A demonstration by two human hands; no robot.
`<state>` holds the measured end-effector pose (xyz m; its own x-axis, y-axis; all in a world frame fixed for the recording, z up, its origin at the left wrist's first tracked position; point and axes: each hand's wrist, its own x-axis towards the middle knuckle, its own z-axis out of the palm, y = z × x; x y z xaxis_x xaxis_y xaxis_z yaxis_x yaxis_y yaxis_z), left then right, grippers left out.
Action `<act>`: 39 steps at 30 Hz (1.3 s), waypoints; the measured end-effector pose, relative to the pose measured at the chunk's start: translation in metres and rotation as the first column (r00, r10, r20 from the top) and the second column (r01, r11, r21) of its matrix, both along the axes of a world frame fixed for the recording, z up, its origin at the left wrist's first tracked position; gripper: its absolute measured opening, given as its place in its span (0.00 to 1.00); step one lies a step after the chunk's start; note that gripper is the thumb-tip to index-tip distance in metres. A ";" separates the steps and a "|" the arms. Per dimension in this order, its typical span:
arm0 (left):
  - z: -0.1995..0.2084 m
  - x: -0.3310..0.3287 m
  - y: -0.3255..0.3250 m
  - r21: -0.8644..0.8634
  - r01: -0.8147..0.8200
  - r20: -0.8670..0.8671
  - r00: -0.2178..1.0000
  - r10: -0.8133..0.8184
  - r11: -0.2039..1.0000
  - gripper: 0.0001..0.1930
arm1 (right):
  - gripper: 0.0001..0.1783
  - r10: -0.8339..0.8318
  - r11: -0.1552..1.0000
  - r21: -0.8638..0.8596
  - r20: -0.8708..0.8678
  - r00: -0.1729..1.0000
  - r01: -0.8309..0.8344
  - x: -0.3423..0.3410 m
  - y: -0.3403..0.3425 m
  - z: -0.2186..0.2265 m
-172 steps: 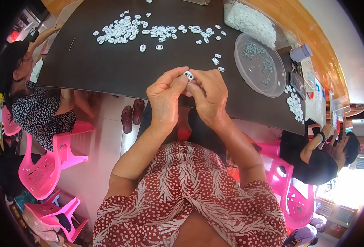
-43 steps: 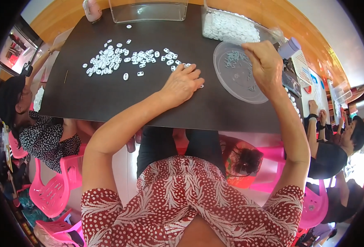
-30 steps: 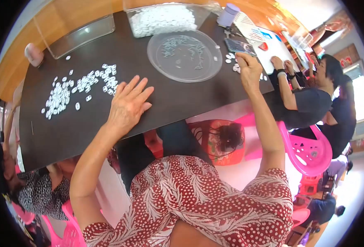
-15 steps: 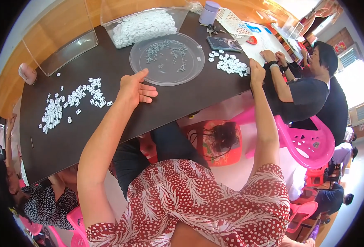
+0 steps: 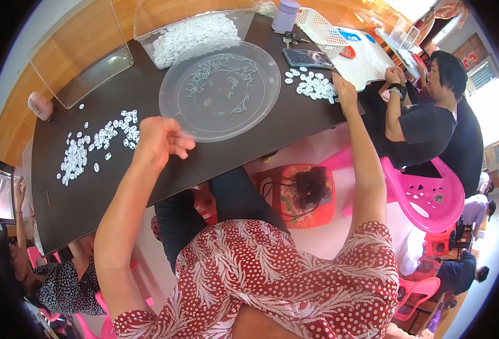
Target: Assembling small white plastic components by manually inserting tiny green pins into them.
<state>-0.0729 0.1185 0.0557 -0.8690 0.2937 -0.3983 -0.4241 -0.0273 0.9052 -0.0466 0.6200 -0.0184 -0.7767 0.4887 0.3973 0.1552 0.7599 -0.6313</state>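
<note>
My left hand [image 5: 162, 141] is at the near left rim of a clear round plastic tray [image 5: 176, 116], its thumb and curled fingers closing on the edge. Thin grey pin-like pieces [image 5: 204, 73] lie scattered in the tray. My right hand [image 5: 346, 95] is closed at the right side of the table, fingertips beside a heap of small white oval pieces [image 5: 315, 87]. Whatever its fingers may hold is hidden. More white oval pieces [image 5: 74, 158] are spread on the dark table at the left.
Behind the tray, a clear bin [image 5: 195, 37] holds a mass of white pieces. A phone [image 5: 308, 58], keys [image 5: 292, 38], a lilac cup [image 5: 286, 16] and a white basket [image 5: 321, 33] stand at the back right. A person in black [image 5: 424, 121] sits at the right.
The round tray has shifted left and nearer to me, and the pins in it have slid about. My left hand has moved left and down with it. My right hand has moved slightly left.
</note>
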 end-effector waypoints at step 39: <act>0.010 0.084 -0.099 0.131 -0.195 0.013 0.981 0.195 0.972 0.09 | 0.27 0.388 0.920 -0.012 -0.120 0.914 -0.392 -0.041 -0.141 0.014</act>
